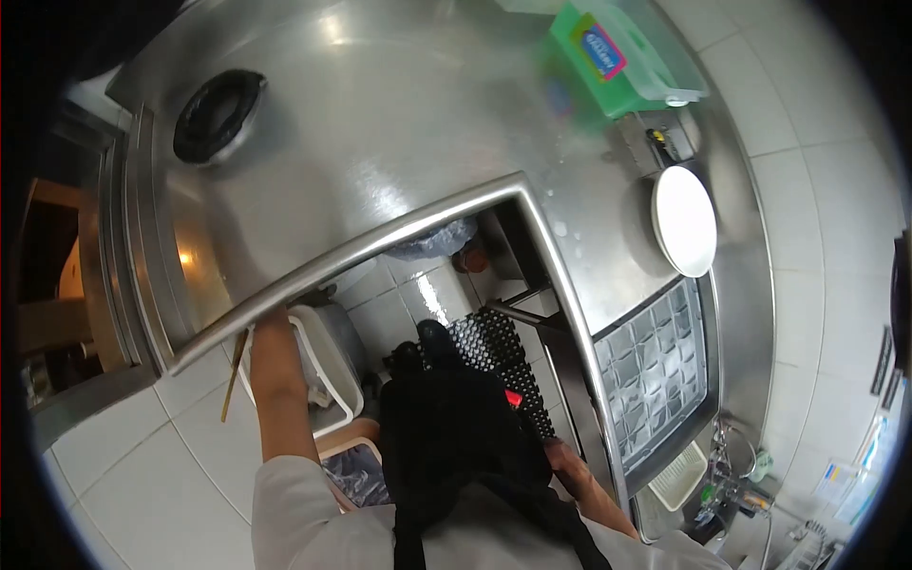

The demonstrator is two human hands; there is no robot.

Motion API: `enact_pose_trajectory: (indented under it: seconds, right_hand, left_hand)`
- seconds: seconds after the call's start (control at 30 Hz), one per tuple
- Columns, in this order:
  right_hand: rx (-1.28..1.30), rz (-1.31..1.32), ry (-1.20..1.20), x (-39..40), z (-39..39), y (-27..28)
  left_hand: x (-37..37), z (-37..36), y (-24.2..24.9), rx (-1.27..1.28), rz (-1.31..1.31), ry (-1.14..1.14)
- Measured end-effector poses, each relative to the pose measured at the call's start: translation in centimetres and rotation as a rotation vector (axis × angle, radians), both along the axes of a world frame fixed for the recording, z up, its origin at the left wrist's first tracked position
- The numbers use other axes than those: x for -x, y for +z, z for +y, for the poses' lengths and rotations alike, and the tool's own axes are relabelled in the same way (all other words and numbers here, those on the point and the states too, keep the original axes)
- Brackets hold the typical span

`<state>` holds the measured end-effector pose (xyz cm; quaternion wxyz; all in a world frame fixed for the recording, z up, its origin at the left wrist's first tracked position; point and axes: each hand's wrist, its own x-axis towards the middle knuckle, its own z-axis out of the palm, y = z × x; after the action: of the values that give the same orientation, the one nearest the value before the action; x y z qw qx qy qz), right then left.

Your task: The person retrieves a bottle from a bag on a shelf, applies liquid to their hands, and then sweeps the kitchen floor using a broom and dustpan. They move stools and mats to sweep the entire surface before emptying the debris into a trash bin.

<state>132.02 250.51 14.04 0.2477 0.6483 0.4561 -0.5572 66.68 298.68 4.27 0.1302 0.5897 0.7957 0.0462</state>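
Note:
My left arm reaches down past the steel counter's front rim (351, 249), and my left hand is hidden beneath it. Below that forearm is a white plastic bin (332, 366) with something pale inside. A thin wooden stick (234, 375) slants down beside the arm; whether the hand touches it cannot be seen. My right hand (568, 467) hangs low at my side, between the black apron (446, 427) and the steel cabinet front. Its fingers are mostly hidden, so what it touches, if anything, cannot be made out.
A black round object (218, 116), a green plastic box (608, 57) and a white dish (684, 221) stand on the counter. Right of me are a clear gridded panel (655, 375) and a tap (736, 475). A perforated black mat (494, 347) covers floor tiles.

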Motion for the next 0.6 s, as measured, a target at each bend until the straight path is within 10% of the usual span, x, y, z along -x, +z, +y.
enact_pose_trajectory:
  seconds: [0.07,0.17,0.37,0.6]
  right_hand:
    - [-0.204,-0.166,0.288,0.0,-0.4,-1.5]
    - [-0.197,-0.249,-0.135,6.9,9.5,7.2]
    - [-0.281,-0.092,-0.085,9.8,15.9,8.0]
    - [-0.142,0.311,-0.002,16.8,28.8,6.8]
  left_hand:
    - [0.9,0.3,-0.2,-0.002,-0.009,0.024]
    - [2.0,1.1,0.1,-0.017,-0.024,0.071]
    - [-0.1,-2.1,0.9,-0.077,-0.151,0.151]
    - [-16.6,-26.1,7.4,-0.151,-0.771,0.243]
